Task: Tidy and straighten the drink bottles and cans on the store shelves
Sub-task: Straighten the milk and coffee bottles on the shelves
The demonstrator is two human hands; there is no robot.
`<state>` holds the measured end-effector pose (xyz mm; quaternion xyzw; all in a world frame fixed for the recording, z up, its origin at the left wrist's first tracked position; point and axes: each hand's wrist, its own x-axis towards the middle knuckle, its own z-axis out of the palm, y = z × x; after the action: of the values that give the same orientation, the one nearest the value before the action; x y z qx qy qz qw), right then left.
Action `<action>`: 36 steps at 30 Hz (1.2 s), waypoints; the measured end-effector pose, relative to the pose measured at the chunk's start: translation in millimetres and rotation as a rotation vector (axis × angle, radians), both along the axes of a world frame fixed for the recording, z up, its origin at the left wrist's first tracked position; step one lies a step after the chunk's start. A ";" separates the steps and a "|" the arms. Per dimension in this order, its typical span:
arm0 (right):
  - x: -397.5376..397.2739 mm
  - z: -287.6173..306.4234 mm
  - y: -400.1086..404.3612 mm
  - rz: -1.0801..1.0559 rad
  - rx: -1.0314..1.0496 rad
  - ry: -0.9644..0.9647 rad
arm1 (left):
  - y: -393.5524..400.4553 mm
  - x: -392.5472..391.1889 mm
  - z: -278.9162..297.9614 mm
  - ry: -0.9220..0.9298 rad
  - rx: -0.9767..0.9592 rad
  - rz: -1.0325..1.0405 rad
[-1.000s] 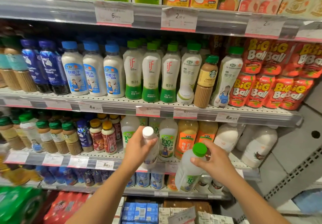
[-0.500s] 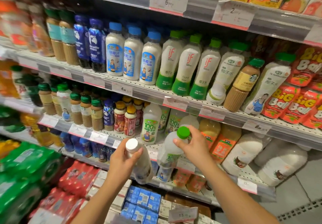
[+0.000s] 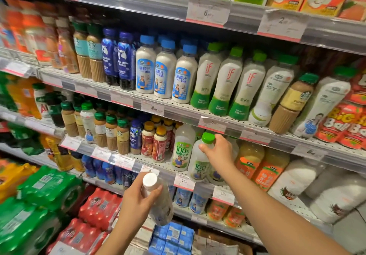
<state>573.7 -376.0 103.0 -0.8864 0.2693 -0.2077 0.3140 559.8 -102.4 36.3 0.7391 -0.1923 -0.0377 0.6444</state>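
Left hand [image 3: 136, 203] fingers clamped round white-capped milky bottle [image 3: 160, 205]; right hand [image 3: 219, 153] fingers pinching green-capped coconut water bottle [image 3: 200, 161] neck on shelf [image 3: 204, 183].

Single head view, close, angled down at shelves [image 3: 178, 110].

Right hand [image 3: 219, 151] has carried the green-capped bottle [image 3: 200, 161] up onto the shelf [image 3: 204, 185], beside the 100% coconut bottle [image 3: 182, 149]. Left hand [image 3: 136, 203] has lowered the white-capped bottle [image 3: 158, 201] away from the shelf edge.
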 end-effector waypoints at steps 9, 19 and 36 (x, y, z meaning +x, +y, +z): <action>10.8 14.8 -8.2 -0.047 -0.082 0.240 | -10.4 3.2 -0.8 0.018 0.046 -0.046; -39.2 -25.6 18.9 -0.142 -0.195 0.039 | -21.2 3.8 -5.6 0.010 0.055 -0.077; 2.8 -79.5 -3.1 -0.010 0.019 0.375 | -11.9 -3.8 2.1 -0.007 0.071 -0.087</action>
<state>576.5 -379.1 23.5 -0.9052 0.3296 -0.0379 0.2656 556.0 -114.2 38.5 0.7524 -0.2253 -0.0698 0.6150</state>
